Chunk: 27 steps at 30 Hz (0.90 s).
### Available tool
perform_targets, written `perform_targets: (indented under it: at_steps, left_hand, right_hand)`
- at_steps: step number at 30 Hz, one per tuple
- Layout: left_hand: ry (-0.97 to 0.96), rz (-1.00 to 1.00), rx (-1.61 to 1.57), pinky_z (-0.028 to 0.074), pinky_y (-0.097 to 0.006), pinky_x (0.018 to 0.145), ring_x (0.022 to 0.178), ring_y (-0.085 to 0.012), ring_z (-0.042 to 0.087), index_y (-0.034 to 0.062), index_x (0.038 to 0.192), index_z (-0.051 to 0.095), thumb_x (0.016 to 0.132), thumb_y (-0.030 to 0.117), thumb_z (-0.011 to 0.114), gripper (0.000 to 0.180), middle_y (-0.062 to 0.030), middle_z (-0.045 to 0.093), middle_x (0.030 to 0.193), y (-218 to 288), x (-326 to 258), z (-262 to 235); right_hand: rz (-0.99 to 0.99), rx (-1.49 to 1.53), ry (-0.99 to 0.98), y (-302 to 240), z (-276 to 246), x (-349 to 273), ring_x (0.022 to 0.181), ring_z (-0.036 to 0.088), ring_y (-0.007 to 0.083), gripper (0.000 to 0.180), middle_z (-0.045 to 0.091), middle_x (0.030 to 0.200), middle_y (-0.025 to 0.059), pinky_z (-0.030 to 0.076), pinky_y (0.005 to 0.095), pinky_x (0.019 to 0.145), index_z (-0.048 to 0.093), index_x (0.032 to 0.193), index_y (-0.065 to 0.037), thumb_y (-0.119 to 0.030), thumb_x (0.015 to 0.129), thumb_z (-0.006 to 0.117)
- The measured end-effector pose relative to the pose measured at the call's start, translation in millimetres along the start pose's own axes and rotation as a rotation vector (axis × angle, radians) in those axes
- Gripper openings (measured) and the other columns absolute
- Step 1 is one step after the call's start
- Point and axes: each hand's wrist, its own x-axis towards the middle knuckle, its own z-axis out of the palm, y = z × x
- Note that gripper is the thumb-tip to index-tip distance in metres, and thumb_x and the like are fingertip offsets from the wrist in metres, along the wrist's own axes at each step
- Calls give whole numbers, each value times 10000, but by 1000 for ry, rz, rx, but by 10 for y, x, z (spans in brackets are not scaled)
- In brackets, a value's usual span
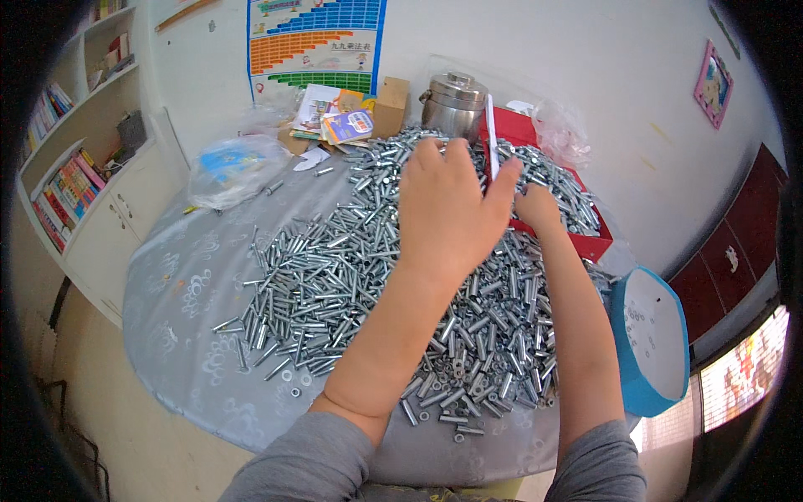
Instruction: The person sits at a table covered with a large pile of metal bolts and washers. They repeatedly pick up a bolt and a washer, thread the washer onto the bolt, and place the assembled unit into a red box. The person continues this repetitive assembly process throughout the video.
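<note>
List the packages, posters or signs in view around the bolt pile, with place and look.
Wall chart: on the far wall, rectangular, with blue, orange and green stepped blocks.
Booklets: at the table's far edge, flat, multicoloured covers.
Cardboard box: beside the booklets, small, brown.
Plastic bag: far left on the table, clear with blue inside.
Framed picture: right wall, pink frame.

White wall (535, 50), bookshelf (75, 159), red cabinet (736, 243)
</note>
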Motion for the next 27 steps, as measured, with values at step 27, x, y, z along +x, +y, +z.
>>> perform_targets:
  at_steps: [27]
  left_hand:
    - [113,104,-529,407,-300,513,583,-182,523,51,769,570,784,221,575,171,-49,526,661,249,-41,-15]
  right_hand:
    - [-72,1682,214,-831,-824,-1383,553,341,37,296,445,701,-18,283,184,489,433,1089,15,-194,889,497]
